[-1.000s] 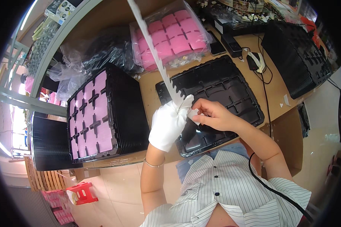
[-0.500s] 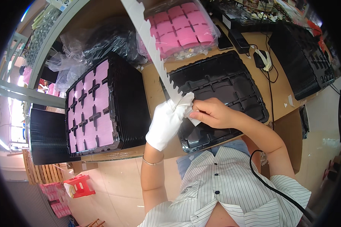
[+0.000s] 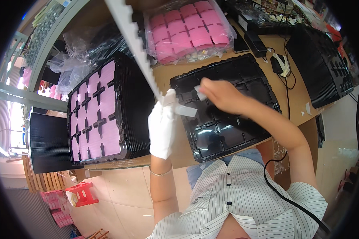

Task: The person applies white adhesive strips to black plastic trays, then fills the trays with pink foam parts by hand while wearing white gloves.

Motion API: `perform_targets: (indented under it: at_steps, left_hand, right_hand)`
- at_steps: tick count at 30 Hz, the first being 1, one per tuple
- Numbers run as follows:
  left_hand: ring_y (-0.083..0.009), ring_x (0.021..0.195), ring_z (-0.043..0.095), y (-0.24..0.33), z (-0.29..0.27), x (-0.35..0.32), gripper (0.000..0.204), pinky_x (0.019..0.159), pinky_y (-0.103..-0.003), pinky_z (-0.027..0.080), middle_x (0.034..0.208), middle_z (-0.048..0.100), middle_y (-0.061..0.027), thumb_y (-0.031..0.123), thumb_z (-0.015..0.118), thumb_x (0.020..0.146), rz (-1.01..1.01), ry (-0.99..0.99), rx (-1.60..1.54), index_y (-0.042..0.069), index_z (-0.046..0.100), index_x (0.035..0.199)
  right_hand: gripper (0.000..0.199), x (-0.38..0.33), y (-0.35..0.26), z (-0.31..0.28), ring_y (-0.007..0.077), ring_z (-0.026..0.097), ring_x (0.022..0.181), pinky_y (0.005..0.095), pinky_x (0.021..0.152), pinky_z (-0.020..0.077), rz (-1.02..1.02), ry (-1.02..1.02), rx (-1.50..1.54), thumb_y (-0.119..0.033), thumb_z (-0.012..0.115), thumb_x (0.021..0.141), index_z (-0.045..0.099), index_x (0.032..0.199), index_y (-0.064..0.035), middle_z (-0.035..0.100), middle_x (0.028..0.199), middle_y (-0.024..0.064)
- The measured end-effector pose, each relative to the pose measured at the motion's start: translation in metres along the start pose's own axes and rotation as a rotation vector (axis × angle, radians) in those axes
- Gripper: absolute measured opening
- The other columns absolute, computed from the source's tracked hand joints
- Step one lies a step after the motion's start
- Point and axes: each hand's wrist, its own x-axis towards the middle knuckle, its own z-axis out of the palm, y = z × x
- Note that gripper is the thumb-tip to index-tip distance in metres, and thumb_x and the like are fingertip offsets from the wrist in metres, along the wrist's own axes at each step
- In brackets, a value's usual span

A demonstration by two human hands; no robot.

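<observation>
My left hand [image 3: 162, 123], in a white glove, is closed on the lower end of a long white strip [image 3: 133, 40] with one jagged edge; the strip rises past the top of the view. A small white tab [image 3: 188, 111] sticks out beside the gloved fingers. Bare and slightly blurred, my right hand [image 3: 223, 96] pinches a small white piece [image 3: 200, 92]. It is over a black plastic tray [image 3: 243, 137] with raised cross-shaped dividers, which lies flat in front of me.
To the left stands a tall stack of black trays [image 3: 137, 107], its face lined with pink sheets [image 3: 93, 99]. Bagged pink pieces [image 3: 189, 30] lie behind the tray. Another black tray stack [image 3: 319, 67] is at the right, near a cable [image 3: 286, 91].
My hands have come apart: the right now carries a small white piece away, up and over the tray. My left hand has shifted left with the strip.
</observation>
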Motion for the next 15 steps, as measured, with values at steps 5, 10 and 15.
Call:
perform_targets:
  at_steps: [5, 10, 15]
  left_hand:
    - [0.0003, 0.054, 0.032, 0.012, 0.002, -0.002, 0.025, 0.048, -0.018, 0.021, 0.068, 0.044, 0.0074, 0.032, 0.063, 0.097, 0.049, 0.049, -0.125, 0.007, 0.062, 0.093]
    - [0.0008, 0.055, 0.033, 0.009, -0.005, -0.003, 0.025, 0.049, -0.018, 0.023, 0.069, 0.045, 0.0082, 0.034, 0.066, 0.096, -0.025, 0.076, -0.126, 0.010, 0.061, 0.090]
    - [-0.0029, 0.063, 0.037, 0.008, -0.010, -0.001, 0.037, 0.057, -0.021, 0.030, 0.070, 0.048, 0.0071, 0.041, 0.061, 0.098, -0.038, 0.047, -0.019, 0.005, 0.067, 0.089]
  right_hand:
    - [0.039, 0.089, 0.077, 0.034, 0.0399, 0.064, 0.091, 0.0490, 0.076, 0.0481, 0.051, -0.658, -0.261, -0.039, 0.055, 0.096, 0.065, 0.094, -0.0022, 0.067, 0.089, 0.0208]
    - [0.043, 0.117, 0.062, 0.051, 0.0371, 0.066, 0.098, 0.0458, 0.083, 0.0520, 0.199, -0.843, -0.578, -0.042, 0.067, 0.087, 0.073, 0.100, -0.0020, 0.071, 0.102, 0.0176]
    - [0.035, 0.110, 0.102, 0.008, 0.0251, 0.064, 0.067, 0.0394, 0.059, 0.0499, 0.191, -0.742, -0.352, -0.036, 0.071, 0.086, 0.067, 0.088, -0.0019, 0.066, 0.080, 0.0114]
